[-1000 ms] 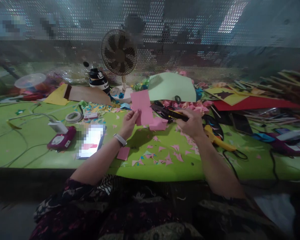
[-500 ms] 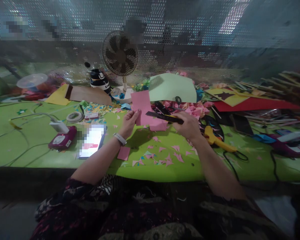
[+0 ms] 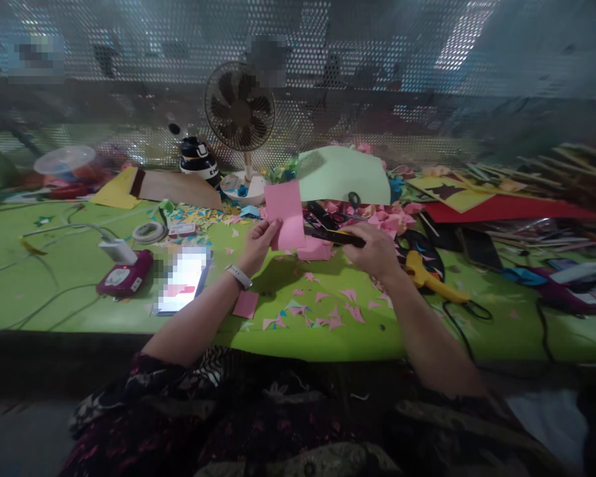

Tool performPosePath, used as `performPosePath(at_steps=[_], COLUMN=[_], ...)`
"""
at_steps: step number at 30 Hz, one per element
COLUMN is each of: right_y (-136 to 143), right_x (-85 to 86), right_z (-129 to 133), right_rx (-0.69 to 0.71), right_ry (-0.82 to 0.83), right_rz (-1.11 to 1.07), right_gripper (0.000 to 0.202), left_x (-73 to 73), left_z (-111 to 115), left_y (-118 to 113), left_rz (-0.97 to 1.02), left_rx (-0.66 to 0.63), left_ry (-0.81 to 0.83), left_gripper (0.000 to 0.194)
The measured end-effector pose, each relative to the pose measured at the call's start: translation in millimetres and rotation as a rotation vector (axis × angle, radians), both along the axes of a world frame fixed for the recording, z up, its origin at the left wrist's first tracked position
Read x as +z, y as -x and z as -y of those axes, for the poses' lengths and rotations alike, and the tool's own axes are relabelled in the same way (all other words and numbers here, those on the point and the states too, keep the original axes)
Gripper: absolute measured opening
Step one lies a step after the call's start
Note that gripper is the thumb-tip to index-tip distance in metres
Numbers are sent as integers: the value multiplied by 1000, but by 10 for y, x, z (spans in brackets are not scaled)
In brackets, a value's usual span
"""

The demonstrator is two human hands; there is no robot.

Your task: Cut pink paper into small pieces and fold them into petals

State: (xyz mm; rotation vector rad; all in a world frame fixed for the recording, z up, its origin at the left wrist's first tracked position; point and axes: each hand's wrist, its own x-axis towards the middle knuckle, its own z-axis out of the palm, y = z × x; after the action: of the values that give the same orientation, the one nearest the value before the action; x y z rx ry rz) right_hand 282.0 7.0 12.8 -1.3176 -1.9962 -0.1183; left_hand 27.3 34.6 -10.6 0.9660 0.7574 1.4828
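Note:
My left hand [image 3: 259, 244] pinches a pink sheet of paper [image 3: 285, 211] by its lower left edge, holding it up above the table. My right hand [image 3: 373, 250] is closed around what looks like a black-and-yellow utility knife [image 3: 334, 236]. Its dark blade end meets the paper's right edge, and the tip is hidden there. Just under the sheet is another pink piece of paper [image 3: 314, 249]. A small pink square [image 3: 246, 305] lies by my left wrist. Pink paper scraps [image 3: 335, 318] are scattered between my forearms.
A phone [image 3: 183, 281] and a maroon device with a white plug [image 3: 125, 275] lie left. A yellow glue gun [image 3: 434, 278] is right of my hand. Behind are black-handled scissors [image 3: 322, 215], a pale green sheet [image 3: 342, 173] and a fan [image 3: 240, 109]. Red paper [image 3: 506, 209] lies far right.
The pink sheet has shifted slightly right and turned more upright. The knife's blade end, in front of the sheet before, is now partly hidden at its right edge.

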Motion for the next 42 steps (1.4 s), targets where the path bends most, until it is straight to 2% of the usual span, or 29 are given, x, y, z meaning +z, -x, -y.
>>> performPosePath(at_steps=[8, 16, 21, 31, 35, 39, 42], right_y=[165, 221, 231, 313, 316, 361, 389], right_x=[-6, -75, -49, -14, -3, 32, 50], right_z=[94, 71, 81, 120, 131, 198, 225], right_rx=[68, 111, 97, 174, 256, 378, 486], right_ry=[112, 167, 227, 237, 344, 553, 604], right_rz=[108, 80, 95, 99, 116, 281, 262], right_gripper=[35, 36, 37, 40, 41, 35, 35], left_x=[-54, -75, -72, -98, -95, -57, -38], left_z=[-7, 15, 27, 39, -2, -44, -20], left_y=[3, -46, -66, -94, -43, 26, 14], left_rz=[9, 34, 11, 26, 16, 46, 60], left_rx=[159, 149, 205, 154, 173, 205, 155], left_ry=[-10, 2, 4, 21, 24, 58, 73], left_gripper=[27, 27, 24, 27, 28, 32, 36])
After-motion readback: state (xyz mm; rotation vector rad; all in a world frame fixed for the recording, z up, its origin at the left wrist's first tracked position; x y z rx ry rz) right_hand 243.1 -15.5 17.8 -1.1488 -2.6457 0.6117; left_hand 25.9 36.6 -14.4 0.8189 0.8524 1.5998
